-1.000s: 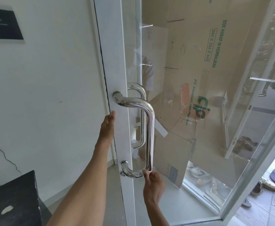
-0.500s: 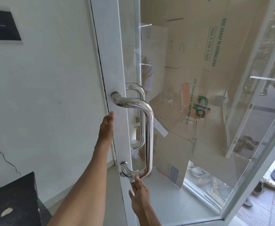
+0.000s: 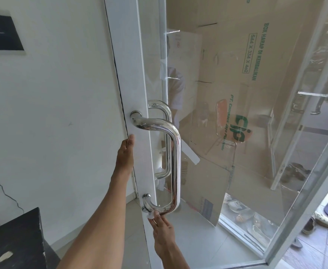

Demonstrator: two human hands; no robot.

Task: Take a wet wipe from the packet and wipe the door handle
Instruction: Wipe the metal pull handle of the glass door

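The glass door [image 3: 129, 74], white-framed, fills the view from 12 to 5 o'clock, with a printed cardboard box [image 3: 227, 61] showing through the pane. The door handle [image 3: 176, 162] sits at the view's centre: a polished chrome D-shaped bar, mirror-bright, with round mounts on the frame at top and bottom. At the handle's 9 o'clock, the left hand [image 3: 124, 155] lies flat on the frame edge, fingers straight. At its 6 o'clock, the right hand [image 3: 163, 230] pinches a small white wet wipe [image 3: 150, 215] against the lower bend.
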